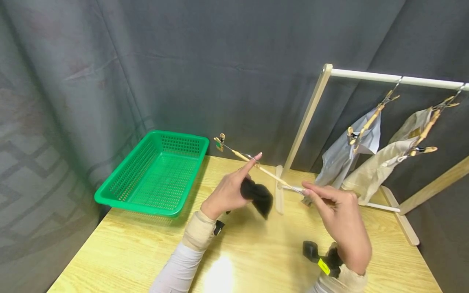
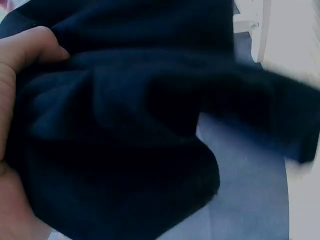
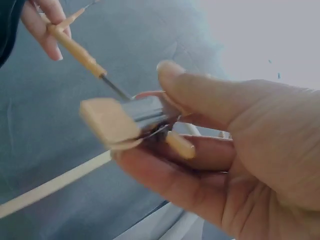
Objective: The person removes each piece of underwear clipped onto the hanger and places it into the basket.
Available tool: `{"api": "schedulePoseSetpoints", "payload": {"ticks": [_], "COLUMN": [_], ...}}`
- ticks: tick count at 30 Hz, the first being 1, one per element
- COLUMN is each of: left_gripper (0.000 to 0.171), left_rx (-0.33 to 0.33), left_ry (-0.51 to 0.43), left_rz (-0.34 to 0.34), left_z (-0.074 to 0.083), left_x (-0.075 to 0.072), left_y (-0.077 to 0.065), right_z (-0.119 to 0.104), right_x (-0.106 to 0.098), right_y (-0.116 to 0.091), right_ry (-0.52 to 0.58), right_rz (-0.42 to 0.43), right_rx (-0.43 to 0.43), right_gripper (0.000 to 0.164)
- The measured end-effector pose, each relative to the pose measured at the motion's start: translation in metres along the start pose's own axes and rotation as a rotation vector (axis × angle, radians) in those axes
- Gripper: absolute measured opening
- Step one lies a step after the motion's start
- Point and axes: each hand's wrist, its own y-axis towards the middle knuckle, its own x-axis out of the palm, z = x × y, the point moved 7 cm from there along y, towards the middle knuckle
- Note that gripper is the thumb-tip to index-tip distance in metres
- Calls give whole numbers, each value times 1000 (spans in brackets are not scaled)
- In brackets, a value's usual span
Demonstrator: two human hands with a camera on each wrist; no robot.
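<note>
My left hand holds a bunched piece of black cloth, which fills most of the left wrist view. The fingers of that same hand are at the middle of a clip hanger with a thin wooden bar, seen also in the right wrist view. At the bar's right end, my right hand grips the metal-and-wood clip between thumb and fingers. The hanger's other clip sticks out free at the far left, near the basket. Below the left hand, the cloth's lower end hangs loose over the table.
A green plastic basket with perforated sides stands at the left. To the right is a wooden rack with a white rail. From it hang a light grey cloth and beige cloths on clip hangers. Grey curtains surround the table.
</note>
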Motion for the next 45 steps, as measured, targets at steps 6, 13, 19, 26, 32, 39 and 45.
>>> {"api": "schedulePoseSetpoints", "payload": {"ticks": [6,13,19,26,32,39,45], "left_gripper": [115,115,112,103,97,105,113], "left_rx": [21,13,-9,75,140,120,53], "left_ry": [12,-31,-44,-12,-20,-40,-56], "left_rz": [18,40,27,29,33,56,48], "left_z": [6,13,16,21,26,27,24], "left_x": [1,0,1,3,7,5,4], "left_y": [1,2,2,2,3,2,2], "right_z": [10,24,13,1,9,17,20], "right_x": [2,14,40,73,87,90,93], "right_y": [2,3,15,20,18,18,16], "right_ry": [-42,-109,-150,-188,-93,-30,12], "right_rz": [-13,-82,-67,-185,-291,-338,-403], "right_rx": [69,172,66,40,119,134,167], "right_gripper": [21,23,30,30,22,22,24]}}
